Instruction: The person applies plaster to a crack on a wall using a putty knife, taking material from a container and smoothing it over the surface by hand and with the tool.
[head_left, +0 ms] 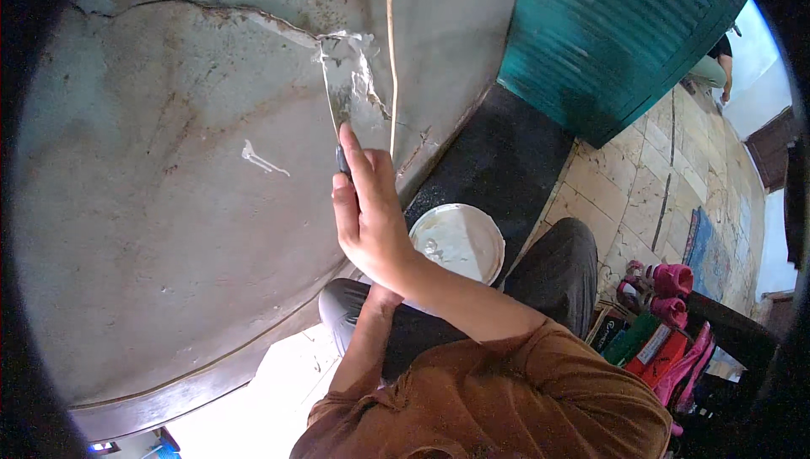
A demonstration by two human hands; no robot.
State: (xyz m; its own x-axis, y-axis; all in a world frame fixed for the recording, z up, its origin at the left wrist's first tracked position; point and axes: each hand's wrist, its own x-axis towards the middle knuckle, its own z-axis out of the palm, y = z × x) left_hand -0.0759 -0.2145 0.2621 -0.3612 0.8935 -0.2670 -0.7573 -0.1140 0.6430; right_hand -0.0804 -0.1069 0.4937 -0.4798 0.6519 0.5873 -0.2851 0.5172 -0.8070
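Observation:
My right hand [369, 214] is closed round the dark handle of a putty knife [339, 92], index finger stretched along it toward the blade. The blade lies against the grey wall [211, 231] beside a patch of wet white filler [363, 75], where a long crack [186, 5] ends. My left hand [386, 297] is mostly hidden beneath my right wrist, so its fingers do not show. Just right of my right wrist, between my knees, is a round white tub [499, 248] with white paste inside.
A beige cord [391, 54] runs down the wall close to the patch. White smears [261, 159] mark the wall farther left. A teal corrugated door [616, 29] stands beyond a black mat [506, 151]. Pink shoes [671, 280] and boxes lie at right; another person [713, 71] is far off.

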